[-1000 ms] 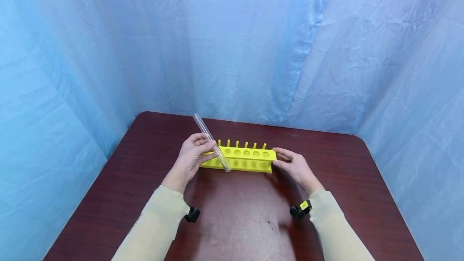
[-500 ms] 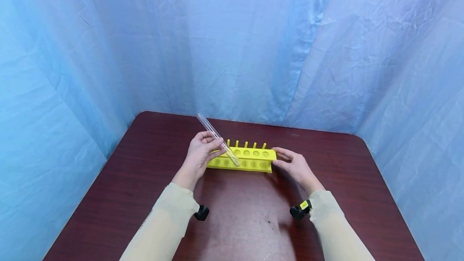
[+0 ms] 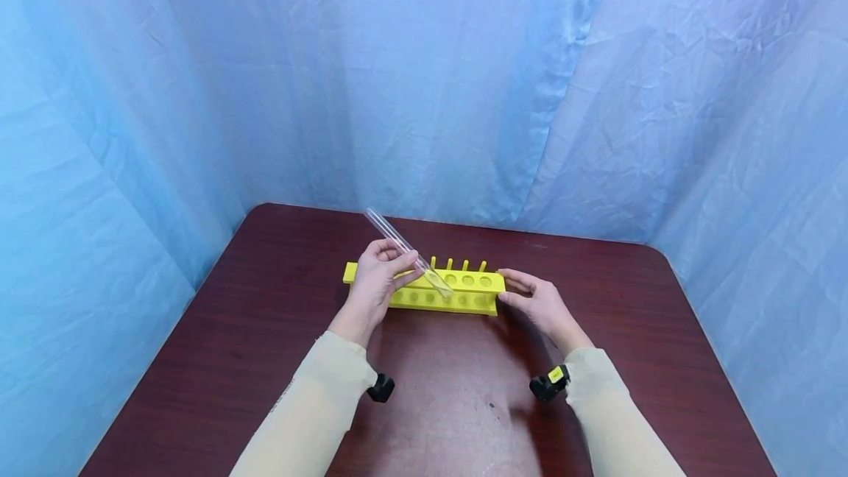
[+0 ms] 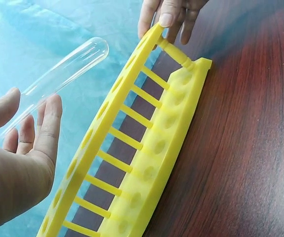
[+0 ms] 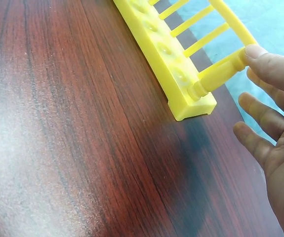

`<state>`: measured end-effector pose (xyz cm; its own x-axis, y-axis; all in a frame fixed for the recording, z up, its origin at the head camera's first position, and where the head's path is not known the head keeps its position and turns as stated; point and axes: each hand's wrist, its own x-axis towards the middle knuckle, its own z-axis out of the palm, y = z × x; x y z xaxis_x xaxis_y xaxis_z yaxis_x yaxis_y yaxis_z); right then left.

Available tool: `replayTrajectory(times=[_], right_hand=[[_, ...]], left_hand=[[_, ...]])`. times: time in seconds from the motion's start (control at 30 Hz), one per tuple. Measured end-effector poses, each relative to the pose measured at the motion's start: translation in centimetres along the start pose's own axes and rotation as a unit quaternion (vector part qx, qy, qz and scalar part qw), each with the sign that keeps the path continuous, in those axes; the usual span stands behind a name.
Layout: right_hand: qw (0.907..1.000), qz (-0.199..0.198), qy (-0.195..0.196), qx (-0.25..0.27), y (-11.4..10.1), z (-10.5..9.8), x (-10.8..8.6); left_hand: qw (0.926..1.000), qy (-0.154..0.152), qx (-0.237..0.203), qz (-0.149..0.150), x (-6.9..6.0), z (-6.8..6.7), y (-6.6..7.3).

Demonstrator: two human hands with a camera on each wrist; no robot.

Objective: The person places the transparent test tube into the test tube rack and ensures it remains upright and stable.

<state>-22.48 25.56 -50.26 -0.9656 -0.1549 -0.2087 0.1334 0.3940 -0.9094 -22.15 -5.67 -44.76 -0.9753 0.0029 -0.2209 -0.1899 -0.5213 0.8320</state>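
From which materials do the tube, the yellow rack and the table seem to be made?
Tube: clear and glossy, with bright highlights along its wall; glass or clear plastic, I cannot tell which.
Yellow rack: probably molded plastic, smooth, evenly coloured.
Table: semi-gloss wood or wood-look laminate; streaky red-brown grain and a pale reflection show.

The rack (image 3: 467, 290) stands on the table (image 3: 450, 403) before the curtain (image 3: 424, 94).
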Motion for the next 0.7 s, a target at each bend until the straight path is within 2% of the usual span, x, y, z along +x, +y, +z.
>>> replayTrajectory(times=[0.4, 0.7], right_hand=[[0.9999, 0.005, 0.004, -0.008, 0.0, 0.0, 0.1], [1.0000, -0.001, -0.003, -0.007, 0.1, -0.1, 0.1]], left_hand=[[0.9999, -0.001, -0.003, 0.014, 0.3, 1.2, -1.0], [0.9994, -0.008, -0.024, 0.023, 0.8, 2.4, -1.7]])
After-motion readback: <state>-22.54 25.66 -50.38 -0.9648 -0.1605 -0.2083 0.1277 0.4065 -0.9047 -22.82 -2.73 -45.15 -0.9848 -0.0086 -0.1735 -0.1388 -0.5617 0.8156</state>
